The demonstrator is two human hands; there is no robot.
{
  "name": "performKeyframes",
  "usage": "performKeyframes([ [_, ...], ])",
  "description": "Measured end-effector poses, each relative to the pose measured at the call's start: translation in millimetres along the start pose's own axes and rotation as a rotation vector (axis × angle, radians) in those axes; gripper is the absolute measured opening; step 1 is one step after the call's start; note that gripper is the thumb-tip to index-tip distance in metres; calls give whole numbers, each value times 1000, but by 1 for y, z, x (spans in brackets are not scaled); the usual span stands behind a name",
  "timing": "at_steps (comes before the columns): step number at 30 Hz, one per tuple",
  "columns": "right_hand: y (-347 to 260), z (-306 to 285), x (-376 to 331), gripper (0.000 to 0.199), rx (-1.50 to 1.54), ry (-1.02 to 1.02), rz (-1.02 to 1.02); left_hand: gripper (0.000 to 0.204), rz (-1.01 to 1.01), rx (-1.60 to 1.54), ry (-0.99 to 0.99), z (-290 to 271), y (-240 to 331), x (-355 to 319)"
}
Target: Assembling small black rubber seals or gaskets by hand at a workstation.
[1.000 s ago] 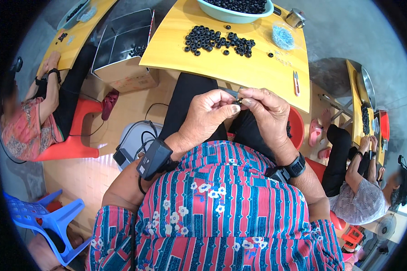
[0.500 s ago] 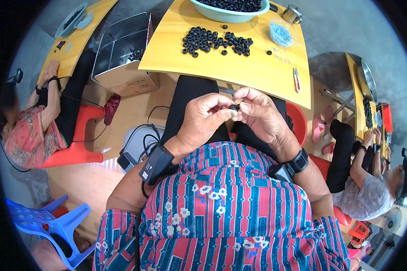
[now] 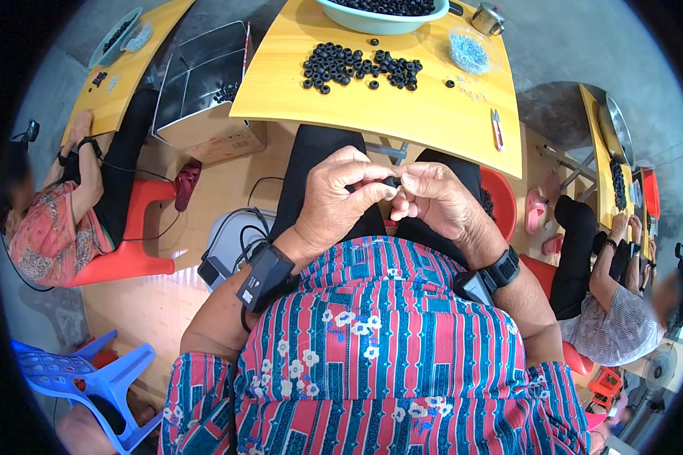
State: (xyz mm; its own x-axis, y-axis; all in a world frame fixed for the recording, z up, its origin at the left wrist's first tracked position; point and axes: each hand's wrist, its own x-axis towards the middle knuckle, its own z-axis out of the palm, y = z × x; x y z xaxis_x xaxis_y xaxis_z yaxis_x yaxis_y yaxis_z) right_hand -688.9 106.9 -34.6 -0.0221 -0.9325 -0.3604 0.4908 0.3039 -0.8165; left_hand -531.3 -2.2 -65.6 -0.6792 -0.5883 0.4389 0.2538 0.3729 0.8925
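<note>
Above my lap, just short of the table's near edge, a small black ring-shaped part [image 3: 391,181] sits between my two hands. My left hand [image 3: 340,196] pinches it between thumb and forefinger. From the other side, the thumb and forefinger of my right hand [image 3: 442,199] close at the part; whether they hold something tiny of their own is too small to tell. On the yellow table [image 3: 281,91] ahead lie many loose black ring-shaped parts [image 3: 334,64]. To their right stands a clear tub of small pale-blue pieces [image 3: 469,54].
A pale green basin [image 3: 387,23] of black parts stands at the table's far side, beside a metal cup [image 3: 488,19]. Small snips [image 3: 497,130] lie near the right edge. A lined carton [image 3: 205,98] is left of the table. Other people sit at tables on both sides.
My right hand's fingers have shifted slightly, the fingertips curling lower beside the black part. My left hand keeps its pinch. The view has moved a little.
</note>
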Motion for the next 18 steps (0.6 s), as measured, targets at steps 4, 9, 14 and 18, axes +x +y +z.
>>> performKeyframes([
  [4, 3, -1, -1, 29, -1, 9, -4, 16, -20, 8, 0, 2, -4, -2],
  [9, 3, 2, -4, 30, -38, 52, -6, 19, -38, -17, 12, 7, -8, -3],
  [14, 2, 1, -5, 28, -32, 41, -14, 22, -95, -93, 14, 12, -10, -3],
  [18, 1, -2, -5, 24, -149, 14, -41, 22, -127, -122, -15, 16, -12, -2],
])
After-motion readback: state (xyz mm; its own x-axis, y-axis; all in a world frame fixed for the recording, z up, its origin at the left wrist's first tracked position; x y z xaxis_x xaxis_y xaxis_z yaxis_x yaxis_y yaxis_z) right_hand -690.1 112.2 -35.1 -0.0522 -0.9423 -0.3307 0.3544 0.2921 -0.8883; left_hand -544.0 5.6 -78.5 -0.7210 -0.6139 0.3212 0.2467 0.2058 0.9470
